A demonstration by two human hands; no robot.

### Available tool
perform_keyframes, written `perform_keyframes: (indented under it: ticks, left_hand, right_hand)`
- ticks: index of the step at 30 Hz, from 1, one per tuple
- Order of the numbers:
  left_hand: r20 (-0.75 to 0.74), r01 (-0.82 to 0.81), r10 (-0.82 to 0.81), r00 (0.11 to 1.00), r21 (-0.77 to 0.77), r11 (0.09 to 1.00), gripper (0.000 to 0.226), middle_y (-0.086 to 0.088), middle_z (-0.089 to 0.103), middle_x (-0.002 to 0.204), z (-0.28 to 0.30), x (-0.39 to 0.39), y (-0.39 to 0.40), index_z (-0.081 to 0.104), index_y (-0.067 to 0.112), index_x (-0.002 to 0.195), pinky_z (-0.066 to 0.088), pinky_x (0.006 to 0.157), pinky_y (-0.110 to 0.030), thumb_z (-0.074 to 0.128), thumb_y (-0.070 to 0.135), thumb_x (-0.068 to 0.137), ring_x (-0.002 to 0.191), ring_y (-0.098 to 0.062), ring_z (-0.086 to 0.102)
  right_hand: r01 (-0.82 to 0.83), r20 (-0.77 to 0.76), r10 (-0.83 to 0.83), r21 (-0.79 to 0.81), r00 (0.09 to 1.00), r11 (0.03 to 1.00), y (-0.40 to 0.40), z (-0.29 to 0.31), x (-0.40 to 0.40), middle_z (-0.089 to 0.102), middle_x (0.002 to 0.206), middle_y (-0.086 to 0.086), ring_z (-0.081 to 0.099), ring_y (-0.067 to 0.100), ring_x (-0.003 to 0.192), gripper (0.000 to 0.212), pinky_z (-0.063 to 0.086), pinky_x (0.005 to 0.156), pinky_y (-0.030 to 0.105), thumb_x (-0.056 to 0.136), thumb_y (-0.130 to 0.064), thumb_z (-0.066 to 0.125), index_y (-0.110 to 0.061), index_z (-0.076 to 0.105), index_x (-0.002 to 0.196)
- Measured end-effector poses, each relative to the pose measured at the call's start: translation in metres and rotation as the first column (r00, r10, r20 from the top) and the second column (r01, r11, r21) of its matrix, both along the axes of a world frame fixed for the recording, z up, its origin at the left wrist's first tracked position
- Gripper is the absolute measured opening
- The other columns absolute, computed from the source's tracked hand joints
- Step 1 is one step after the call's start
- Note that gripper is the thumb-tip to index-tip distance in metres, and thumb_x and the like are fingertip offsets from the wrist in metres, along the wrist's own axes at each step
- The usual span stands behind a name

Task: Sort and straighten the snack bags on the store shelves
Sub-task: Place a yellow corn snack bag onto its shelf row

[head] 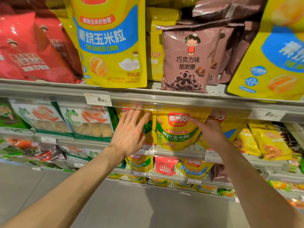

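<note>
A yellow baked-corn bag with a green band point(176, 130) stands upright on the second shelf, just under the upper shelf's rail. My right hand point(209, 130) grips its right edge, fingers curled around the side. My left hand point(131, 129) is flat and open, fingers spread, held against the yellow bags point(150, 127) to the left of it. Behind my right hand sits another yellow bag with a blue band point(230, 129). On the top shelf stand a large yellow and blue baked-corn bag point(110, 43) and a brown chocolate-ring bag point(187, 60).
Red bags point(32, 51) fill the top shelf's left; another yellow-blue bag point(273, 60) leans at its right. White-green shrimp-chip bags point(87, 120) stand left of my hands, small yellow bags point(266, 142) right. The upper shelf rail point(164, 100) carries price tags. Lower shelves hold more bags; grey floor below.
</note>
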State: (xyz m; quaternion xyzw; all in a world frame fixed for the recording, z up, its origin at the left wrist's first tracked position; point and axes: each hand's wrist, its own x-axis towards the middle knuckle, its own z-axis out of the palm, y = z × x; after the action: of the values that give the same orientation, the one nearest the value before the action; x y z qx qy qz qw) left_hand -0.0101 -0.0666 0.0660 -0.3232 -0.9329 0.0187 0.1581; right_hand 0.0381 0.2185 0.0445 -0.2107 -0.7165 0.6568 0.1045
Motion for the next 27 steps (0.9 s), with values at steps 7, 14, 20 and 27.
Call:
perform_keyframes:
  ticks: [7, 14, 20, 27]
  left_hand:
    - [0.031, -0.006, 0.005, 1.0, 0.051, 0.999, 0.083, -0.018, 0.032, 0.158, 0.001, 0.003, 0.0, 0.033, 0.014, 0.154, 0.033, 0.118, -0.051, 0.07, 0.038, 0.083, 0.146, -0.037, 0.032]
    - [0.117, -0.032, 0.008, 0.993, 0.204, 0.979, 0.07, -0.014, 0.037, 0.154, 0.012, 0.009, 0.007, 0.038, 0.015, 0.15, 0.035, 0.116, -0.05, 0.062, 0.037, 0.087, 0.141, -0.035, 0.037]
    - [0.359, -0.163, 0.021, 0.933, 0.372, 0.914, 0.073, -0.007, 0.017, 0.166, 0.024, 0.02, 0.014, 0.022, 0.019, 0.157, 0.021, 0.124, -0.045, 0.056, 0.038, 0.095, 0.152, -0.03, 0.017]
    - [0.556, -0.366, 0.014, 0.831, 0.527, 0.767, 0.072, -0.004, 0.022, 0.167, 0.051, 0.057, 0.023, 0.023, 0.022, 0.159, 0.018, 0.123, -0.035, 0.059, 0.035, 0.098, 0.154, -0.022, 0.019]
  right_hand:
    - [0.024, -0.011, -0.023, 0.109, 1.0, 0.994, -0.017, -0.002, 0.005, 0.076, 0.105, -0.006, 0.07, 0.014, 0.1, 0.028, 0.053, 0.084, 0.028, 0.093, -0.041, 0.07, -0.02, 0.076, 0.111]
    - [0.157, -0.067, -0.148, 0.175, 0.987, 0.972, -0.045, 0.002, 0.019, 0.069, 0.107, -0.002, 0.064, 0.02, 0.103, 0.038, 0.046, 0.087, 0.033, 0.095, -0.041, 0.067, -0.012, 0.059, 0.118]
    - [0.126, 0.052, -0.141, 0.23, 0.989, 0.965, -0.068, 0.023, 0.042, 0.054, 0.097, 0.001, 0.059, 0.032, 0.106, 0.029, 0.037, 0.082, 0.03, 0.099, -0.027, 0.065, -0.017, 0.046, 0.119]
    - [0.043, 0.161, -0.063, 0.127, 0.985, 0.991, -0.059, 0.032, 0.064, 0.04, 0.159, 0.006, 0.038, 0.032, 0.148, 0.081, 0.036, 0.118, 0.049, 0.09, -0.046, 0.069, -0.023, 0.031, 0.157]
